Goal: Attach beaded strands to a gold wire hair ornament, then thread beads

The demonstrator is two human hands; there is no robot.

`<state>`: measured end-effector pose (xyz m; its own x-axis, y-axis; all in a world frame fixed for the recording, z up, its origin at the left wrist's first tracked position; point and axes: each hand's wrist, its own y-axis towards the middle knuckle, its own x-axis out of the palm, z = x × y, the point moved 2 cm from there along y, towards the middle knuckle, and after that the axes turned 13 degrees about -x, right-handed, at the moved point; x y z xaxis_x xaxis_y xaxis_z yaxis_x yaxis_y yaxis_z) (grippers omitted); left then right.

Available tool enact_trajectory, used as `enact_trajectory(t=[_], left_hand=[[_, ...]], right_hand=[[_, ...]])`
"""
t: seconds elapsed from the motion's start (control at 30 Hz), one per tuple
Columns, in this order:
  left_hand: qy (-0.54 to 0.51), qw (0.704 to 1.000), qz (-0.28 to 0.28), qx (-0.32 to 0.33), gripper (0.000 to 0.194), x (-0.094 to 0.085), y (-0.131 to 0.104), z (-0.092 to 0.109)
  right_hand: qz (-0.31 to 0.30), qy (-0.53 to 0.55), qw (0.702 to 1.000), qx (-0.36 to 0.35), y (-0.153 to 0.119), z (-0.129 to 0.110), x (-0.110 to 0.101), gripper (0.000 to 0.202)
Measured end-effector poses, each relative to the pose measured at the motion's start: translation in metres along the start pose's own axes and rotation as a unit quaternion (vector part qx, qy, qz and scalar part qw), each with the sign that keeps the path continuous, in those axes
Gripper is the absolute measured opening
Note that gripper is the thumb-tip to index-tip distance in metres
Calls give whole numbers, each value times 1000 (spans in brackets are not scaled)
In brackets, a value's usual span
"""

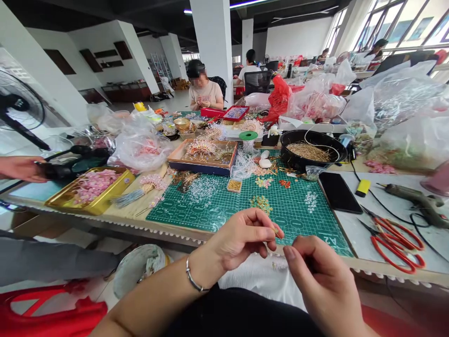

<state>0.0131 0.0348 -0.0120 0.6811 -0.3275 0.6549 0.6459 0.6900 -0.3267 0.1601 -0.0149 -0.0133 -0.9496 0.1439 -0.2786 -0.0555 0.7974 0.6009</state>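
Note:
My left hand (242, 238), with a bangle on its wrist, is closed in a pinch in front of the green cutting mat (224, 217). A tiny yellowish-green piece (276, 231) shows at its fingertips. My right hand (321, 274) is closed too, thumb against bent finger, just right of the left fingertips. Whatever it grips is too small or hidden to make out. Beyond my left hand, small yellow-green pieces (261, 203) lie on the mat. Orange beads (285, 184), clear beads (310, 201) and a little box of gold beads (234, 186) are spread around them.
Red-handled scissors (396, 248), a glue gun (414, 196) and a phone (339, 192) lie at right. Farther back are a black pan (298, 164) and a tray of ornaments (203, 164). At left, another person's hand (23, 168) reaches in near a gold tin (105, 201).

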Motion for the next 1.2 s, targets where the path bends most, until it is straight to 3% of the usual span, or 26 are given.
enact_trajectory(t=[0.23, 0.37, 0.47, 0.53, 0.67, 0.77, 0.87, 0.93, 0.97, 1.0, 1.03, 1.13, 1.2], left_hand=[[7, 1000, -9, 25, 23, -1, -8, -1], [82, 996, 3, 42, 25, -1, -15, -1], [188, 978, 16, 92, 13, -1, -23, 3], [289, 945, 31, 148, 5, 1, -29, 7], [441, 856, 76, 259, 8, 6, -38, 13], [494, 818, 100, 278, 7, 10, -39, 12], [533, 791, 84, 287, 10, 4, -31, 19], [595, 746, 118, 276, 17, -12, -16, 33], [643, 701, 180, 252, 20, -24, -6, 43], [694, 636, 269, 204, 23, -40, 7, 54], [708, 608, 310, 180, 25, -55, 20, 66], [751, 560, 329, 122, 22, -95, 59, 90], [778, 534, 318, 95, 21, -112, 80, 94]], right_hand=[[-9, -11, 1000, -3, -4, -5, 4, 23], [-44, 29, 997, 59, -2, -2, 5, 25], [-65, 103, 985, 121, -7, 8, 7, 29], [-67, 184, 965, 173, -12, 17, 10, 29], [-67, 315, 912, 252, -18, 25, 16, 27], [-61, 314, 906, 277, -16, 26, 17, 24], [-39, 308, 912, 268, -12, 24, 15, 23], [-15, 316, 911, 266, -10, 22, 15, 25], [-2, 320, 908, 270, -10, 21, 14, 27], [7, 325, 906, 272, -10, 19, 14, 29], [13, 331, 903, 273, -10, 18, 15, 32], [13, 335, 903, 268, -12, 17, 16, 35], [9, 328, 906, 270, -14, 19, 15, 36]])
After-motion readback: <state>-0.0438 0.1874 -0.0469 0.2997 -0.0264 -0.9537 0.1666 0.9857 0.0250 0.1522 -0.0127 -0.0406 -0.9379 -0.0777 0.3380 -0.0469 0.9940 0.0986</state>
